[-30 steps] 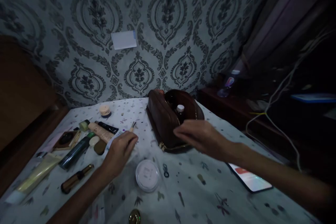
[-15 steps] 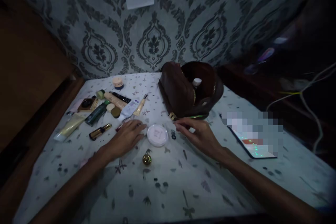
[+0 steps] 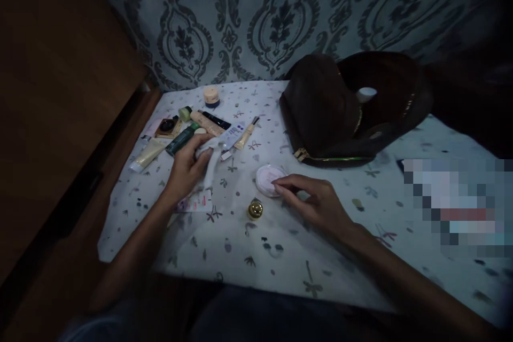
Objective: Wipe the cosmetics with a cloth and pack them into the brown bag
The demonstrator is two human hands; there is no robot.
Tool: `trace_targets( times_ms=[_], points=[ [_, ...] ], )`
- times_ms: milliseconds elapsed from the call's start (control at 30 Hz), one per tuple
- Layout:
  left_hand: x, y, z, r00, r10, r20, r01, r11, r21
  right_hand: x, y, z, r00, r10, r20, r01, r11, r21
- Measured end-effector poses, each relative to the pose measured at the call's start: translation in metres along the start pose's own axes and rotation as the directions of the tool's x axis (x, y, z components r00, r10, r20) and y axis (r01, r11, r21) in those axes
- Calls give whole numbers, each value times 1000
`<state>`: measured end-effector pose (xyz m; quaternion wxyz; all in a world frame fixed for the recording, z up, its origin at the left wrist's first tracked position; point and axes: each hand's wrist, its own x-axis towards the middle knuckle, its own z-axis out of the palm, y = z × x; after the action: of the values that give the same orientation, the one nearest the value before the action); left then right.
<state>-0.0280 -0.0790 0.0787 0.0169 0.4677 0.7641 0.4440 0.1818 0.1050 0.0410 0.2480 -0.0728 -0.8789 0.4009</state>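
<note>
My left hand is closed round a limp white strip that looks like tissue or cloth, held above the left part of the table. A flat sachet with pink print lies just below it. With thumb and index finger together, my right hand pinches the right edge of a round pale-pink compact, which rests on the tablecloth. In front of the compact stands a small shiny gold round cap.
Several cosmetics lie at the back left, among them a cream tube, a green tube and a peach jar. An open brown bag stands against the wall. A blurred-out screen lies at right.
My left hand has moved up and taken hold of the white strip. My right hand has come from near the bag's zip to the compact's edge. The view has shifted.
</note>
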Motion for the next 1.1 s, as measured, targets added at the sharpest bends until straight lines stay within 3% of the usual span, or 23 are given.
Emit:
trace_targets(
  times_ms=[200,300,400,533,633,733,833,967,1100],
  points=[
    [-26,1,-16,991,-136,-15,136,991,6,-7,-9,18,987,-112,116,106,993,55],
    [-40,14,-5,992,-120,35,122,992,-37,-10,-10,29,971,-155,184,140,986,89],
    [-56,30,22,996,-58,63,65,991,-119,-14,-10,42,952,-194,236,171,979,114],
    [-73,38,55,996,26,84,-13,988,-153,-21,-15,57,904,-228,363,244,970,1],
    [-75,35,56,998,10,59,-2,992,-129,-21,-23,63,851,-218,478,285,956,-72],
    [-72,31,42,998,-59,14,60,992,-108,-17,-27,64,823,-225,521,294,954,-53],
    [-72,29,29,996,-59,62,64,995,-81,-14,-25,62,864,-216,454,234,972,18],
    [-79,29,28,968,47,245,-67,995,72,-12,-18,59,962,-95,257,74,993,92],
    [-75,31,33,972,30,235,-65,988,142,-13,-17,57,980,94,178,-126,976,179]
  ],
)
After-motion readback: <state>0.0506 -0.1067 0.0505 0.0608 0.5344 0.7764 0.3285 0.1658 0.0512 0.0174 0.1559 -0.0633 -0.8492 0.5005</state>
